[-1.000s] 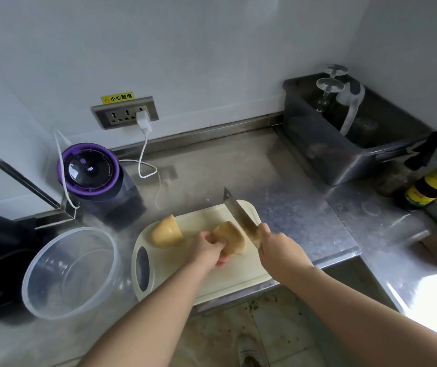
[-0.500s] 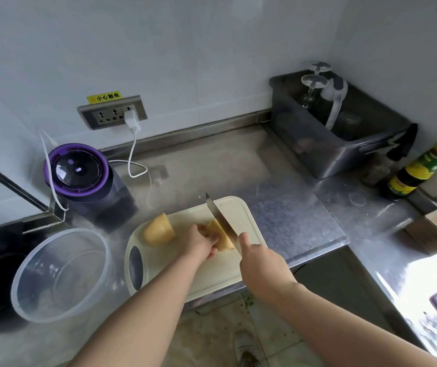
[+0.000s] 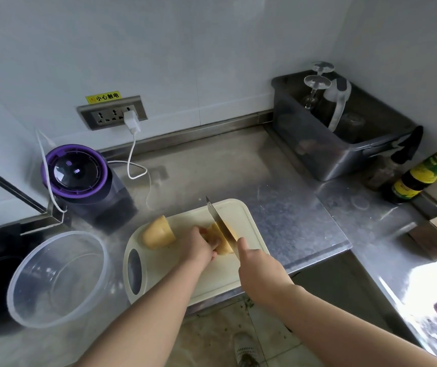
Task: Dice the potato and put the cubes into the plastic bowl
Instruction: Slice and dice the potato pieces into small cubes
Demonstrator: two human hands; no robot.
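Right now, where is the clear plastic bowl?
Head view, lower left: the clear round plastic bowl sits on the steel counter, left of the cream cutting board, in front of the purple-lidded appliance.

knife (image 3: 220, 223) across potato (image 3: 213, 233) (on board (image 3: 212, 276))

You have a single view, worn on your head, wide-angle, facing forward and steeply down. The cutting board (image 3: 220, 275) sits close at centre; the steel counter (image 3: 291, 215) runs to the far wall (image 3: 185, 49), and floor (image 3: 212, 329) shows at the near edge.
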